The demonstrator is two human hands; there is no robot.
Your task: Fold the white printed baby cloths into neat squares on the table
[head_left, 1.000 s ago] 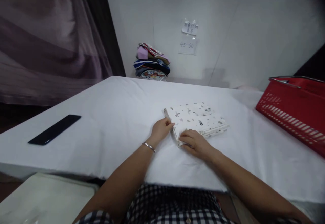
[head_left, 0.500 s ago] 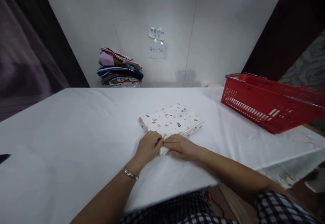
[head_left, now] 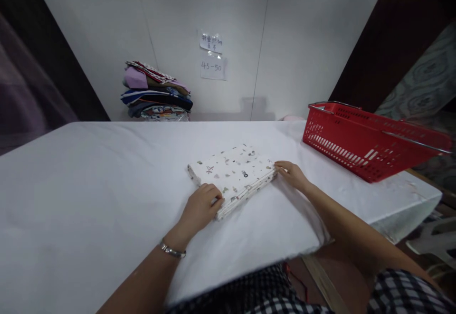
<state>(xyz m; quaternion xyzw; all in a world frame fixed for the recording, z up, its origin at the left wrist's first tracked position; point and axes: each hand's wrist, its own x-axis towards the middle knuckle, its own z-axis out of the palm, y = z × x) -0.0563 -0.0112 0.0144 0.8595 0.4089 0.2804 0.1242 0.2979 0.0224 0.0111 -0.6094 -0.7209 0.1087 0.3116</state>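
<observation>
A folded white cloth with small printed motifs lies on the white-covered table, its layered edge facing me. My left hand is closed on its near left corner, thumb and fingers pinching the layers. At the right corner, my right hand pinches the cloth's edge between thumb and fingertips. The cloth lies flat, turned at an angle to me.
A red plastic basket with metal handles stands on the right of the table. Against the back wall rises a stack of folded fabrics. Paper signs are taped above. A white stool shows at lower right.
My right hand has moved from beside my left hand, along the cloth's near edge, to its right corner. My left hand stays at the near left corner. The view has shifted slightly.
</observation>
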